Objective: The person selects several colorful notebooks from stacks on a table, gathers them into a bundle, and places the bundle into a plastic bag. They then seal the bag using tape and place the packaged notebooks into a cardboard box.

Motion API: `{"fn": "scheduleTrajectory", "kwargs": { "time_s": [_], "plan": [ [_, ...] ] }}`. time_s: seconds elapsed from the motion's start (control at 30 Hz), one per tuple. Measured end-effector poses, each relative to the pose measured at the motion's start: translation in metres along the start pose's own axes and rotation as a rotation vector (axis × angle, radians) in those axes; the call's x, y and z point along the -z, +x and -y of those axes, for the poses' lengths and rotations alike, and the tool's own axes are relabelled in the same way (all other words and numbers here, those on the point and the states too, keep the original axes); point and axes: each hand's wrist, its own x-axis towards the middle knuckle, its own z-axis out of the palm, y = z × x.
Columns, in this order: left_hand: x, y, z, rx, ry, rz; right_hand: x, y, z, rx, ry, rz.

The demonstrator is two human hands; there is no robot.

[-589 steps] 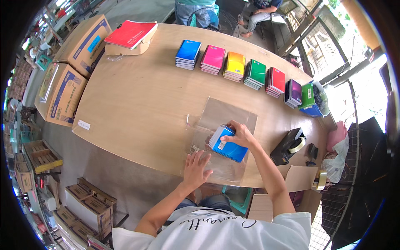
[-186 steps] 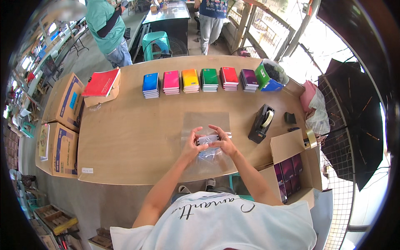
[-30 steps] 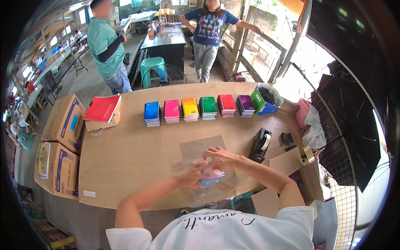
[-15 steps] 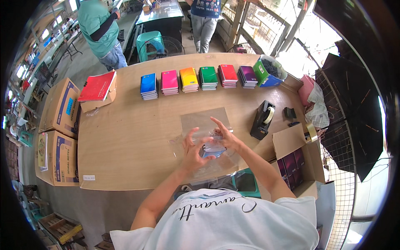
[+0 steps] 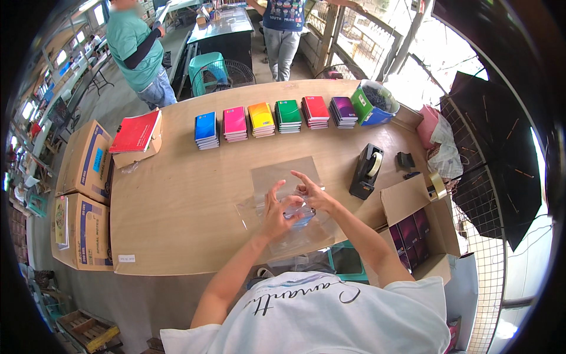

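On the table before me lies a small bundle [image 5: 302,220] with bluish-white sides, loosely covered by clear plastic. My left hand [image 5: 277,217] is at its left, with thumb and a finger pinched on the plastic film and other fingers raised. From the right, my right hand [image 5: 316,198] grips the film at the bundle's far side, its index finger pointing up and away. Exact fingertip contact is partly hidden by shiny film. Under and beyond the hands lies a flat clear plastic sheet [image 5: 287,171].
Notebook stacks stand in a row at the back, from blue [image 5: 207,130] to purple [image 5: 343,112]. At right are a black tape dispenser [image 5: 365,171] and an open carton [image 5: 407,197] with purple notebooks. Cartons [image 5: 82,230] flank the left edge. Two people stand beyond the table.
Both hands stay at the bundle. My left thumb and finger have closed into a rounder pinch over it, covering more of its top. The view has shifted slightly.
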Motion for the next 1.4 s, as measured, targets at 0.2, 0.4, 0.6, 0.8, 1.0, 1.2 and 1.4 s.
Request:
{"fn": "scheduleTrajectory", "kwargs": {
  "time_s": [0.2, 0.4, 0.6, 0.8, 1.0, 1.2, 1.4],
  "plan": [
    [-0.011, -0.008, 0.013, 0.036, -0.076, -0.064, -0.001, -0.002, 0.003, -0.067, -0.015, -0.021],
    [-0.028, -0.016, 0.02, 0.177, -0.22, -0.119, 0.009, 0.013, 0.023, 0.082, 0.84, -0.906],
    [-0.037, -0.007, 0.027, 0.545, -0.831, -0.22, 0.012, -0.024, 0.013, -0.027, -0.257, -0.179],
    [-0.037, -0.004, 0.031, 0.537, -0.729, -0.18, 0.003, -0.023, 0.006, -0.071, -0.161, -0.175],
    [-0.038, -0.004, 0.007, 0.634, -0.885, -0.198, -0.02, -0.024, 0.017, 0.079, -0.117, -0.347],
    [-0.056, -0.017, 0.024, 0.473, -0.565, -0.353, -0.03, -0.048, 0.024, 0.342, -0.393, -0.339],
    [-0.05, -0.015, 0.005, 0.613, -0.771, -0.42, -0.016, -0.066, 0.049, 0.398, -0.597, -0.307]
  ]
}}
